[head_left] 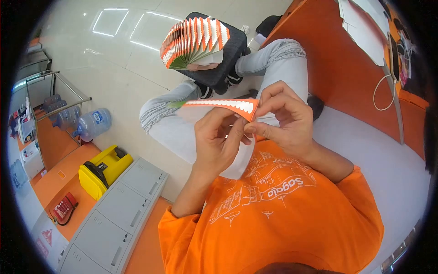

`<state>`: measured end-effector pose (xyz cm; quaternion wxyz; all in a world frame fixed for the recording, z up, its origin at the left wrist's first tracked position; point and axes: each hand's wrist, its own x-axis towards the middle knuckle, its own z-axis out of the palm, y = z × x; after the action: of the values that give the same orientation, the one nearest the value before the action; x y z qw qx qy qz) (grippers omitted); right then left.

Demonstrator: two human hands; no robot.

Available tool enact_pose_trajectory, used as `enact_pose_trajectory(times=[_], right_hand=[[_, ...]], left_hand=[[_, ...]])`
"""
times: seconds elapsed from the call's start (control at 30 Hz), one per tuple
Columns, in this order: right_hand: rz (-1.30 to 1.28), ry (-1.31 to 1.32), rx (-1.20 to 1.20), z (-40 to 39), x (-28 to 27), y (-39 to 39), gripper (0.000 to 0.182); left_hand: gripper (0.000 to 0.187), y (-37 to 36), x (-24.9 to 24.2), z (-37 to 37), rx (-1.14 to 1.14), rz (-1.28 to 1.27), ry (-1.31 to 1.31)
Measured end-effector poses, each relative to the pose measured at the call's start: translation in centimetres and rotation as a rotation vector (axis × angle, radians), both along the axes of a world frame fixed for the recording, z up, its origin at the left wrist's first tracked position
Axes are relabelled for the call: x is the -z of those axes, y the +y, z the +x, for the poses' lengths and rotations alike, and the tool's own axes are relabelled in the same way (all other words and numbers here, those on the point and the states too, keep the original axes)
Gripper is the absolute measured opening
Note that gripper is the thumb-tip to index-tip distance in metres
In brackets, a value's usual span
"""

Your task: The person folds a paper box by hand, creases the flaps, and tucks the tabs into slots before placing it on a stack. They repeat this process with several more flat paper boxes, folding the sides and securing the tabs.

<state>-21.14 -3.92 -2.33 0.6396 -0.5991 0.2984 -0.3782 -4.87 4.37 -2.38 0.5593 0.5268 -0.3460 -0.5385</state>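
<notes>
An orange paper strip (228,104) with a white scalloped band and a green tip at its far left end is held up over my lap. My left hand (219,137) grips its underside near the right part, fingers bent. At the strip's wide right end, my right hand (285,116) pinches the corner between thumb and fingers. A white sheet (238,163) hangs below my hands, against the shirt. Beyond my knees, a fanned stack of folded orange, white and green papers (194,42) rests on a black seat (235,43).
Grey lockers (123,196), a yellow bin (102,171), a red extinguisher (65,208) and water bottles (93,123) stand at the left. An orange desk panel (333,59) rises at the right, with papers (362,29) and a white cable (375,93).
</notes>
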Motion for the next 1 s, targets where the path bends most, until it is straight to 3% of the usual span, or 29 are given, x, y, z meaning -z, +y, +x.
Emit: enact_pose_trajectory(times=[0.07, 0.17, 0.23, 0.27, 0.33, 0.37, 0.4, 0.47, 0.5, 0.57, 0.6, 0.67, 0.7, 0.83, 0.9, 1.0], right_hand=[[0.044, -0.068, 0.012, 0.4, 0.2, 0.1, 0.025], [-0.15, 0.065, 0.133, 0.7, 2.2, -0.4, 0.026], [-0.001, 0.053, 0.228, 0.5, 4.1, -1.4, 0.017], [0.001, 0.052, 0.224, 0.2, 4.4, -1.7, 0.017], [0.34, 0.087, 0.252, -0.1, 4.7, -2.2, 0.013], [0.231, 0.032, 0.277, -0.2, 5.5, -2.0, 0.009], [0.229, 0.029, 0.272, 0.0, 5.8, -1.9, 0.009], [0.11, 0.041, 0.304, 0.3, 6.1, -2.0, 0.013], [0.106, 0.038, 0.305, 0.3, 6.1, -2.4, 0.013], [-0.178, 0.242, 0.188, -0.1, 5.8, -3.1, 0.025], [-0.177, 0.243, 0.186, 0.2, 4.5, -3.3, 0.025], [-0.671, 0.39, 0.047, 1.0, 0.9, -3.8, 0.038], [-0.743, 0.424, -0.119, 0.4, 0.8, -4.2, 0.039], [-0.735, 0.245, -0.186, 0.1, 2.2, -4.5, 0.034], [-0.708, 0.119, -0.056, -0.2, 2.8, -3.5, 0.025], [-0.785, 0.094, -0.019, -0.3, 2.6, -3.1, 0.023]], left_hand=[[0.024, -0.2, 0.2, -0.5, 0.003, -0.035, -0.083], [0.027, -0.1, -1.0, -0.7, 0.03, -0.109, -0.316], [0.034, 0.7, -2.1, -0.2, 0.056, -0.215, -0.567], [0.034, 1.0, -1.8, 0.6, 0.053, -0.212, -0.569], [0.037, 1.3, -0.8, 1.8, -0.491, -0.376, -0.928], [0.039, -0.5, 0.2, 1.4, -0.646, -0.341, -0.98], [0.039, -0.2, 0.6, 1.4, -0.651, -0.342, -0.983], [0.029, 0.6, 1.5, 1.5, -0.256, -0.047, -0.721], [0.015, 0.8, 0.3, 1.7, -0.185, 0.044, -0.822], [0.011, 0.5, 0.2, 1.6, -0.167, 0.021, -0.835], [0.006, 0.4, 0.2, 1.6, -0.153, 0.003, -0.849], [0.007, -0.2, 0.4, 2.4, -0.062, -0.068, -0.869], [0.008, -0.5, 0.4, 2.6, 0.035, -0.148, -0.889], [0.008, -0.8, -0.7, 2.7, -0.048, -0.097, -0.684], [0.01, 0.3, -0.4, 2.8, -0.049, -0.001, -0.607], [0.008, 0.6, -0.1, 2.5, -0.107, -0.052, -0.591]])
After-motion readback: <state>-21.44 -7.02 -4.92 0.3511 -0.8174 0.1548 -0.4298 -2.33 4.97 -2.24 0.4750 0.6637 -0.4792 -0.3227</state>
